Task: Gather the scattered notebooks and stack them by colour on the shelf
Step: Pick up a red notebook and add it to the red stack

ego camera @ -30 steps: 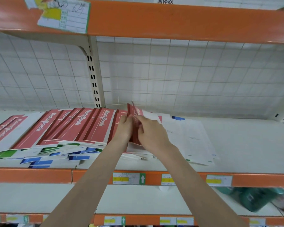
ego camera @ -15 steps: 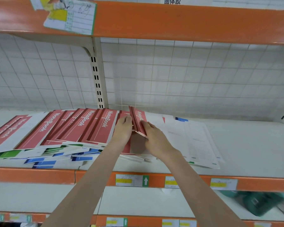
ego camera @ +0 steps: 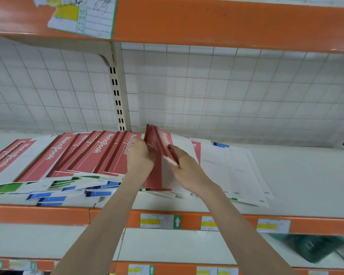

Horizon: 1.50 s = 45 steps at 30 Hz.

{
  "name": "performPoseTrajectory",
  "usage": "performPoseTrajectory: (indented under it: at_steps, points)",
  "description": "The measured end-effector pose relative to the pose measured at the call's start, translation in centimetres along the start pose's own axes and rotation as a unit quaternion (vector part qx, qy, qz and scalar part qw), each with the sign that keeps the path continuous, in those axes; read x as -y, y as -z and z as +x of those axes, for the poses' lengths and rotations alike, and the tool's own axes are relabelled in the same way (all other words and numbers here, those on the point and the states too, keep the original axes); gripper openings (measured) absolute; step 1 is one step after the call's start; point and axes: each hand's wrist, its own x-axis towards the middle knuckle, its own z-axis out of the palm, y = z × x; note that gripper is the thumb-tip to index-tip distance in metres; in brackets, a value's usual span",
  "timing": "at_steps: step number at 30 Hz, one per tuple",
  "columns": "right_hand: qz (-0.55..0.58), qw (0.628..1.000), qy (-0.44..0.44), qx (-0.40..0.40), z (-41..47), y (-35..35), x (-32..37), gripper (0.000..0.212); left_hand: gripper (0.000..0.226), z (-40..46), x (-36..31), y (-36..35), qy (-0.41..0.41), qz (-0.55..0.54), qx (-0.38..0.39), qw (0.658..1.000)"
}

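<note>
Several red notebooks (ego camera: 99, 153) lie fanned across the left of the white shelf (ego camera: 298, 179), over green (ego camera: 6, 188) and blue ones (ego camera: 52, 197). In the middle, my left hand (ego camera: 140, 158) and my right hand (ego camera: 184, 165) hold a small bundle of red notebooks (ego camera: 157, 141) tilted up on edge. The left hand grips its left side, and the right hand's fingers curl round its right edge. White-backed notebooks (ego camera: 232, 171) lie flat to the right of my hands.
An orange upper shelf beam (ego camera: 226, 20) with a paper label (ego camera: 81, 16) hangs overhead. A white grid panel (ego camera: 226, 92) backs the shelf. The orange front rail (ego camera: 38, 214) carries price tags. A dark green object (ego camera: 316, 249) lies on the lower shelf at right.
The red bundle between my hands has tipped further upright and fanned at the top. My right hand slid down along its right edge. The view has shifted slightly.
</note>
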Motion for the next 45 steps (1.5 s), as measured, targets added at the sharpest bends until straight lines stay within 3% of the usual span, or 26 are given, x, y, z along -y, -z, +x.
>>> performPoseTrajectory:
  at_steps: [3,5,7,8,9,11,13,15,20,23,25,27,29,30,32,33,34,35,36,39,41,45]
  points:
    - [-0.08,0.995,0.014,0.066,-0.3,-0.9,0.3,0.081,0.024,1.3,-0.4,0.3,0.048,-0.185,0.041,0.981]
    - [-0.108,0.993,0.007,0.053,-0.1,-1.1,0.5,0.094,0.022,1.3,-1.1,0.6,0.103,-0.352,0.104,0.924]
    - [-0.076,0.997,0.01,0.007,0.2,-0.8,0.4,0.079,0.026,1.1,-1.3,0.7,0.12,-0.442,0.132,0.879]
    - [-0.043,0.999,0.009,-0.018,0.5,-0.7,0.4,0.065,0.028,0.9,-1.1,0.6,0.098,-0.438,0.134,0.883]
    - [-0.01,0.999,0.002,-0.037,0.6,-0.5,0.4,0.054,0.028,0.9,-0.8,0.5,0.049,-0.373,0.127,0.918]
    - [0.035,0.998,-0.013,-0.052,0.6,-0.4,0.4,0.046,0.033,0.8,0.1,0.0,-0.074,-0.076,0.107,0.989]
    - [0.058,0.996,-0.021,-0.059,0.6,-0.2,0.2,0.047,0.054,0.3,0.7,-0.6,-0.096,0.153,0.104,0.978]
    - [0.071,0.995,-0.018,-0.063,0.6,-0.2,0.0,0.047,0.067,0.0,0.6,-1.0,-0.062,0.187,0.126,0.972]
    - [0.076,0.995,-0.004,-0.065,0.3,-0.1,-0.3,0.042,0.036,0.4,0.3,-0.9,-0.033,0.089,0.101,0.99]
    - [0.049,0.996,0.012,-0.069,0.1,0.0,-0.4,0.04,0.02,0.6,0.1,-0.7,-0.033,-0.028,0.072,0.996]
    - [0.008,0.999,0.028,-0.033,-0.2,0.0,-0.5,0.048,0.02,1.6,-0.1,-0.8,0.0,-0.099,0.059,0.993]
    - [-0.044,0.998,0.027,0.029,-0.6,-0.3,-0.5,0.07,0.024,2.0,-0.7,-0.4,0.066,-0.213,0.078,0.972]
    - [-0.057,0.997,0.012,0.049,-0.7,-0.5,-0.3,0.092,0.02,1.8,-1.3,0.1,0.102,-0.349,0.118,0.924]
    - [-0.05,0.998,0.014,0.035,-0.6,-0.6,-0.2,0.095,0.025,1.6,-1.5,0.3,0.105,-0.404,0.136,0.898]
    - [-0.005,0.999,0.029,-0.03,-0.1,-0.5,-0.2,0.077,0.031,1.0,-1.8,0.7,0.09,-0.467,0.162,0.864]
    - [0.023,0.998,0.025,-0.06,0.1,-0.4,-0.3,0.062,0.029,0.8,-1.8,0.8,0.062,-0.442,0.164,0.88]
    - [0.046,0.996,0.011,-0.078,0.3,-0.3,-0.3,0.054,0.027,0.7,-1.6,0.7,0.007,-0.347,0.16,0.924]
    - [0.061,0.995,-0.004,-0.084,0.4,-0.2,-0.3,0.051,0.028,0.5,-1.3,0.6,-0.06,-0.198,0.151,0.967]
    - [0.072,0.994,-0.016,-0.085,0.5,-0.2,-0.4,0.049,0.033,0.3,-1.0,0.2,-0.107,-0.045,0.136,0.984]
    - [0.106,0.99,-0.012,-0.096,0.6,-0.3,-0.6,0.043,0.056,-0.4,-0.7,-1.0,-0.12,0.218,0.127,0.96]
    - [0.118,0.988,-0.007,-0.096,0.5,-0.3,-0.6,0.041,0.058,-0.2,-1.0,-1.6,-0.111,0.241,0.126,0.956]
    - [0.087,0.991,0.004,-0.103,0.4,-0.3,-0.5,0.04,0.029,0.2,-1.0,-2.0,-0.065,0.069,0.109,0.989]
